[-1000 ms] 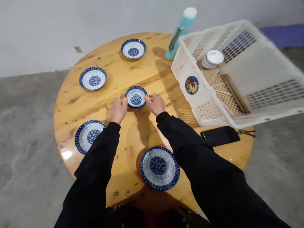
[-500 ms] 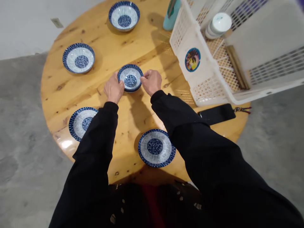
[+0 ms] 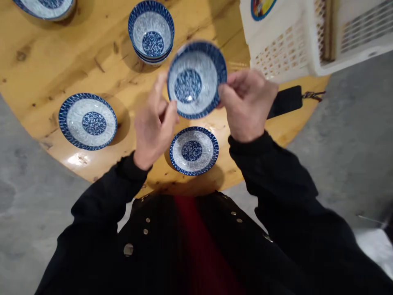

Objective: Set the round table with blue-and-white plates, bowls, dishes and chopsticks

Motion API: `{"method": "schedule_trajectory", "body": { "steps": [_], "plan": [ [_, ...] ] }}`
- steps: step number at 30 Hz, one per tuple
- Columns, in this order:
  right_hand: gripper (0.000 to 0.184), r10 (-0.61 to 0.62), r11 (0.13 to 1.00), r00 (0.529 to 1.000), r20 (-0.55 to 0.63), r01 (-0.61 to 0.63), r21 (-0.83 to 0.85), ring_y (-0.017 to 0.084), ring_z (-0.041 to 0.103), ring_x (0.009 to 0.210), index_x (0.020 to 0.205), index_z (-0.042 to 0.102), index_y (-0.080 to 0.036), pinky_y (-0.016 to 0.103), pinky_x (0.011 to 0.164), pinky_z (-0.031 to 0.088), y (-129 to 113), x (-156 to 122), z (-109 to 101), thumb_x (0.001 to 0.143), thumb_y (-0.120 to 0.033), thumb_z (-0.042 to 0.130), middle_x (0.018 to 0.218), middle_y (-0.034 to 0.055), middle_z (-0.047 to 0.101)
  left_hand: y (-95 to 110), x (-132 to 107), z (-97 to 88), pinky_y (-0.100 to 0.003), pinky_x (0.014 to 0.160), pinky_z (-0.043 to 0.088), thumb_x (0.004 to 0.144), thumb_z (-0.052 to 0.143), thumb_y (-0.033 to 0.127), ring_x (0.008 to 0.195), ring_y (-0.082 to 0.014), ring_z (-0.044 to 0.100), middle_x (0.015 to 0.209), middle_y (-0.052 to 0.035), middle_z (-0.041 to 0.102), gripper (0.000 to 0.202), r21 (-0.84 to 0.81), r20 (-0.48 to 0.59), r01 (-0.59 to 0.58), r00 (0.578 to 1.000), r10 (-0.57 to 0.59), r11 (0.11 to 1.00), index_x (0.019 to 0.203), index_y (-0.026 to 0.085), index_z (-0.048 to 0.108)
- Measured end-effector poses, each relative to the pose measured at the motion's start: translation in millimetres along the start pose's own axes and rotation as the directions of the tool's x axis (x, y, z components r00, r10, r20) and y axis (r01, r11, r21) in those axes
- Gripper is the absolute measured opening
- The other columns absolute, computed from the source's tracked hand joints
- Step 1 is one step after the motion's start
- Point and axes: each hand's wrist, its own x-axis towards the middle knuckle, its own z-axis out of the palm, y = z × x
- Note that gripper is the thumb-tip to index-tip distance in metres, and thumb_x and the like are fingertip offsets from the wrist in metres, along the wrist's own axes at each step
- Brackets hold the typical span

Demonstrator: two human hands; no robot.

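Observation:
I hold a blue-and-white patterned bowl (image 3: 195,80) in the air above the round wooden table (image 3: 61,73). My right hand (image 3: 248,102) pinches its right rim. My left hand (image 3: 153,123) is at its left rim, fingers curled against the edge. A stack of matching bowls (image 3: 151,32) stands on the table just behind it. Directly under the raised bowl lies a blue-and-white plate (image 3: 194,150), near the table's front edge.
Another plate (image 3: 88,121) lies at the left front, and part of a third (image 3: 46,7) shows at the top left. A white plastic basket (image 3: 294,37) fills the upper right, with a black phone (image 3: 287,100) and keys beside it. Grey floor surrounds the table.
Both hands have lifted one bowl off the stack and drawn it toward me, above the near plate. The camera has tilted down, so the far plates and the bottle have left view.

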Motion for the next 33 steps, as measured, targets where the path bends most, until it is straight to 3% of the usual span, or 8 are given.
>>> {"method": "schedule_trajectory", "body": {
  "steps": [2,5,10,14,27,33],
  "plan": [
    [0.007,0.112,0.994,0.993,0.035,-0.113,0.009,0.009,0.057,0.056,0.077,0.059,-0.019,0.024,0.055,0.050,13.1,-44.6,-18.1,0.081,-0.020,0.065,0.068,-0.0040,0.061,-2.7,-45.0,14.6,-0.030,0.074,0.055,0.100,0.044,0.032,0.068,-0.0146,0.066,0.071,0.0018,0.063,0.054,-0.052,0.091,0.024,0.996,-0.019,0.998,0.151,0.019,0.033],
    [0.012,0.250,0.968,0.968,0.030,-0.250,-0.018,0.010,0.057,0.055,0.080,0.062,-0.019,0.026,0.055,0.051,39.9,-99.0,-36.2,0.081,-0.030,0.067,0.069,-0.0031,0.062,-14.5,-95.2,35.4,-0.031,0.072,0.056,0.100,0.041,0.030,0.070,-0.0152,0.066,0.079,-0.0007,0.069,0.056,-0.092,0.237,0.110,0.968,-0.085,0.990,0.154,0.021,0.027],
    [0.019,0.421,0.906,0.907,-0.007,-0.421,-0.039,0.013,0.059,0.057,0.079,0.063,-0.017,0.027,0.055,0.051,69.6,-149.0,-47.2,0.074,-0.034,0.069,0.067,-0.0006,0.064,-29.5,-134.3,58.4,-0.030,0.070,0.053,0.097,0.042,0.028,0.070,-0.0158,0.065,0.089,-0.0044,0.071,0.062,0.019,0.385,0.271,0.886,-0.257,0.963,0.155,0.017,0.023],
    [0.023,0.474,0.879,0.880,-0.037,-0.475,-0.040,0.014,0.060,0.058,0.078,0.063,-0.017,0.028,0.056,0.051,81.4,-159.7,-45.3,0.070,-0.037,0.070,0.068,-0.0003,0.064,-33.1,-141.3,64.5,-0.027,0.070,0.050,0.097,0.043,0.032,0.067,-0.0140,0.062,0.091,-0.0045,0.070,0.064,0.067,0.402,0.304,0.864,-0.304,0.950,0.155,0.015,0.022],
    [0.026,0.511,0.849,0.860,0.002,-0.504,-0.161,0.016,0.060,0.057,0.078,0.061,-0.018,0.032,0.053,0.055,80.1,-155.3,-42.1,0.067,-0.040,0.069,0.066,-0.0002,0.063,-40.5,-138.4,65.7,-0.028,0.070,0.048,0.095,0.043,0.028,0.065,-0.0163,0.060,0.080,-0.0026,0.068,0.057,0.041,0.374,0.317,0.874,-0.309,0.948,0.150,0.014,0.033],
    [0.036,0.535,0.831,0.844,0.031,-0.519,-0.202,0.017,0.062,0.055,0.090,0.064,-0.015,0.034,0.054,0.057,73.7,-159.1,-48.6,0.071,-0.045,0.069,0.068,0.0015,0.066,-49.3,-138.6,54.0,-0.030,0.071,0.050,0.096,0.043,0.025,0.065,-0.0162,0.059,0.079,-0.0022,0.068,0.047,-0.043,0.270,0.353,0.905,-0.330,0.935,0.142,0.018,0.042]
  ]
}}
